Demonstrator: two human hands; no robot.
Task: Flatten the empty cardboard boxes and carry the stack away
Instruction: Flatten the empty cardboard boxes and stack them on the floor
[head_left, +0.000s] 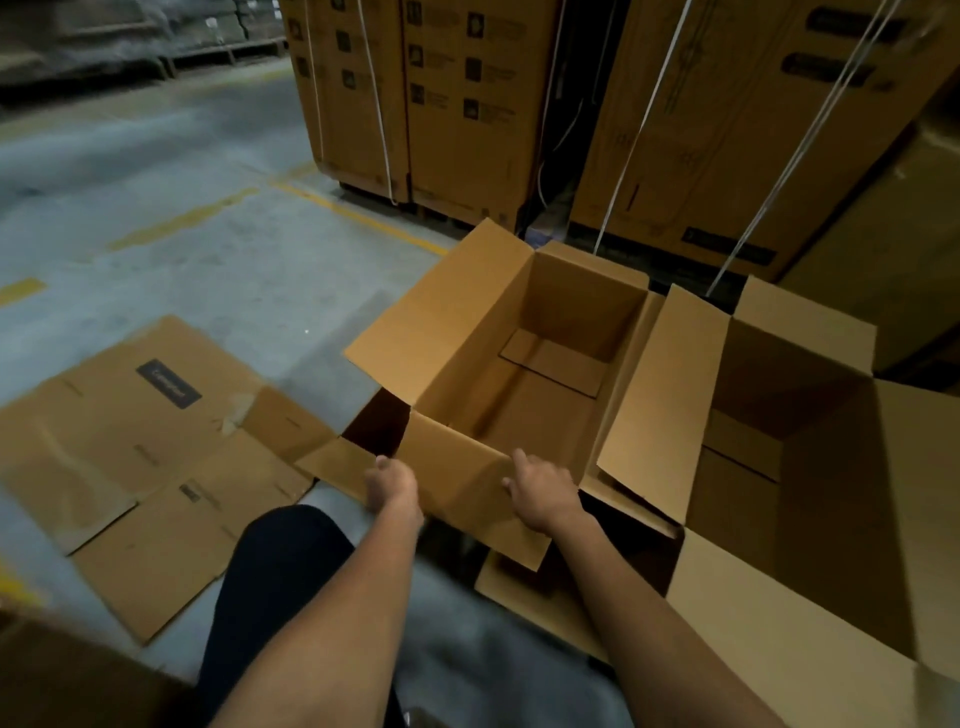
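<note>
Two hands are on the open box (519, 374), mid-floor with its flaps splayed and nothing inside, both at its near flap (467, 483). Left hand (390, 486) curls round the flap's left corner; right hand (540, 493) lies on its right edge, fingers spread, and whether it really grips I cannot tell. Hands set wide apart like that look placed to steady or tip the box, perhaps to get at its bottom so it can be collapsed. Left of it, flat boxes (140, 467) lie spread on the floor (156, 182), probably the stack's beginning. Right, touching, stands a bigger open box (810, 467), not yet flattened. Far behind, strapped cartons (447, 104) stand tall.
</note>
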